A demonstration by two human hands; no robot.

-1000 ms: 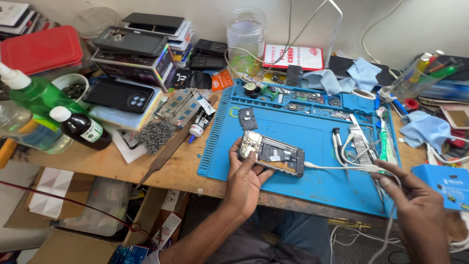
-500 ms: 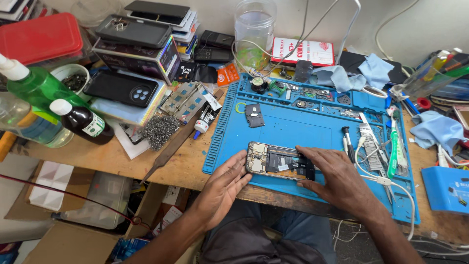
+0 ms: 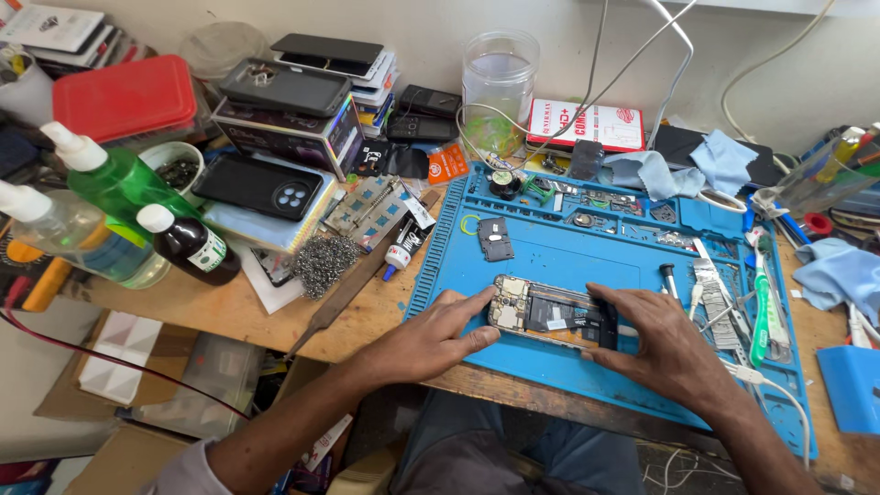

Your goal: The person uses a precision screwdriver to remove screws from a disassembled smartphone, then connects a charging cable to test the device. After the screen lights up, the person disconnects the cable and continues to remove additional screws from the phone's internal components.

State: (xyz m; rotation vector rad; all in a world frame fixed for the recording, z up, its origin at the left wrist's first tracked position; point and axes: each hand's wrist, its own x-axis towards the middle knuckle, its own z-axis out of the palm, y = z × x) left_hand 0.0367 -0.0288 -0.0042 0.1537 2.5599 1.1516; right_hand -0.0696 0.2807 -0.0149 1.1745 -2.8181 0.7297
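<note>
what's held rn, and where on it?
Opened phone, lying on the blue mat: left hand fingers at its left end, right hand at its right end.

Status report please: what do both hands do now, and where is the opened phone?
Left hand and right hand both pressing the opened phone by its ends. Phone flat on blue mat. Screwdriver beside right hand, clear.

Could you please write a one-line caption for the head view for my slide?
Left hand and right hand steady an opened phone on a blue repair mat.
</note>
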